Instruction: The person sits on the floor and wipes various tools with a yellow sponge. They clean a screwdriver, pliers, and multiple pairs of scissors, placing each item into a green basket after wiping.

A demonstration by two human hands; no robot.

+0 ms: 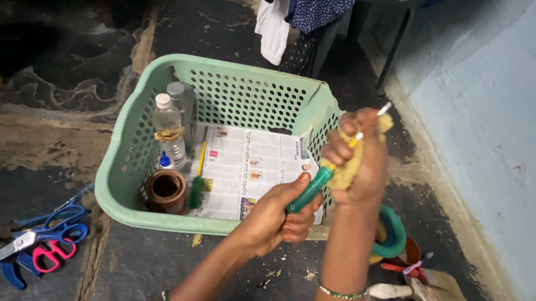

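**Asha:** Nearest the camera, both hands are working together above the floor. The left hand [277,215] is closing round the green handle of a screwdriver [318,180], and the right hand [354,157] is pinching a yellowish sponge [348,170] around the shaft, with the white tip poking out above the fist.

**Ben:** So neither hand is open?

**Asha:** No, both are gripping. My worry is that tip: it is pointing up and away, and if the right hand is sliding the sponge along the shaft too hard, I think it could slip off the end and the palm could be catching the point.

**Ben:** Anything underfoot?

**Asha:** Left of the arms, scissors [22,240] are lying on the floor with blades open, among blue and red handles. An elbow swinging back could be meeting them. On the right, a brush [430,293] is lying near the wall, beside a green ring [396,232].

**Ben:** And further off?

**Asha:** Just beyond the hands, the green basket [223,71] is sitting with newspaper [246,168] lining it. Clear bottles [170,126] are standing upright in its left corner, near a brown pot [166,189]. If the screwdriver is dropping, I judge it could be knocking those bottles over. Beyond that, clothes [312,1] are hanging down.
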